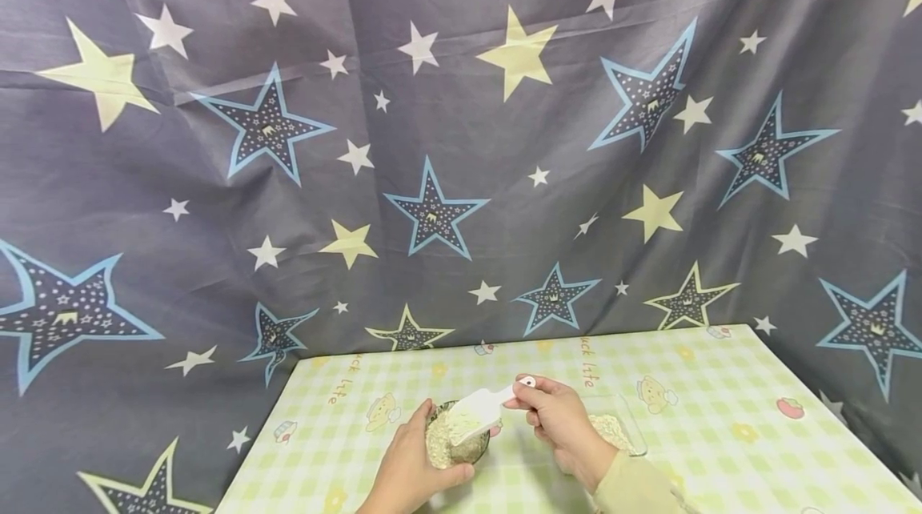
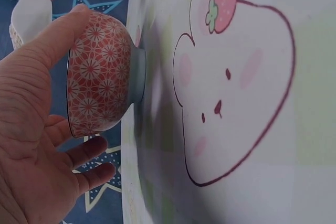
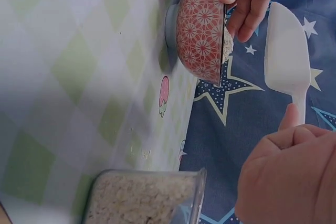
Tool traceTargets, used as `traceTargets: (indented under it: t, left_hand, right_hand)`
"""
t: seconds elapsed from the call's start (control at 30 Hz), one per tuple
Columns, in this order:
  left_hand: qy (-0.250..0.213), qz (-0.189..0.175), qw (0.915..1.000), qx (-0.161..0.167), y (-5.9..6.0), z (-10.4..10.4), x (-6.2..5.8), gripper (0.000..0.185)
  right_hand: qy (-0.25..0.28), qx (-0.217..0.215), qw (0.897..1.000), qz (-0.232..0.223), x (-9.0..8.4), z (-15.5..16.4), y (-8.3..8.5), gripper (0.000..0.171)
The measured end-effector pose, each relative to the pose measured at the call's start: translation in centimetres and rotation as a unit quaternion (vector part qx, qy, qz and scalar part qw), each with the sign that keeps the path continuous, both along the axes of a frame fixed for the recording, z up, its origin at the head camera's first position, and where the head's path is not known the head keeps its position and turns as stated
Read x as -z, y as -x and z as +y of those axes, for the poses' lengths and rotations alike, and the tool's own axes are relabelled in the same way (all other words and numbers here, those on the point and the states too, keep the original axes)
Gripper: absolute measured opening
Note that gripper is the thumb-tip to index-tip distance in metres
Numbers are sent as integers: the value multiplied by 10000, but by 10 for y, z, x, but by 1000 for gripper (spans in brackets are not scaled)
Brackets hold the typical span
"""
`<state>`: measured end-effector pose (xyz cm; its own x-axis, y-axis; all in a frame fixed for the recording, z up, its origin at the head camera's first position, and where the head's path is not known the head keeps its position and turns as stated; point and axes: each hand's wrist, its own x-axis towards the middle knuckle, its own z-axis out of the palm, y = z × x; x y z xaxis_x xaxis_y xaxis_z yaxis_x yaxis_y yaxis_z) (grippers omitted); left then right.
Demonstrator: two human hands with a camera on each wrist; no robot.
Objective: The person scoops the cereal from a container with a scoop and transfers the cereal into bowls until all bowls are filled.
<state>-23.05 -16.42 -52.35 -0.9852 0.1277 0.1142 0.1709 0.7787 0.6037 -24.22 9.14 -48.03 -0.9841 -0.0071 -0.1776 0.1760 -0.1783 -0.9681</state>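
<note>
A red bowl with a white flower pattern (image 2: 102, 72) stands on the table, heaped with pale flakes that look like oats (image 1: 438, 448). My left hand (image 1: 412, 466) grips it by the side, thumb at one part of the rim and fingers at another. Between thumb and fingers, my right hand (image 1: 565, 422) pinches the handle of a white scoop (image 3: 286, 51). The scoop's blade hangs above the bowl, apart from it, with pale flakes visible on it in the head view.
A clear plastic container (image 3: 202, 192) holding similar flakes (image 3: 142, 200) stands right of the bowl, partly behind my right forearm in the head view. A green checked cloth (image 1: 720, 386) covers the table. Behind it hangs a grey curtain with stars (image 1: 461, 130).
</note>
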Motion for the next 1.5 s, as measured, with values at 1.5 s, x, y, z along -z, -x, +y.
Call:
traceTargets:
  t: [1.5]
  left_hand:
    - [95,125,9999,0,0,1,-1,126]
  right_hand:
    - [-1691,222,9637,2055,-11,-6,-9,26]
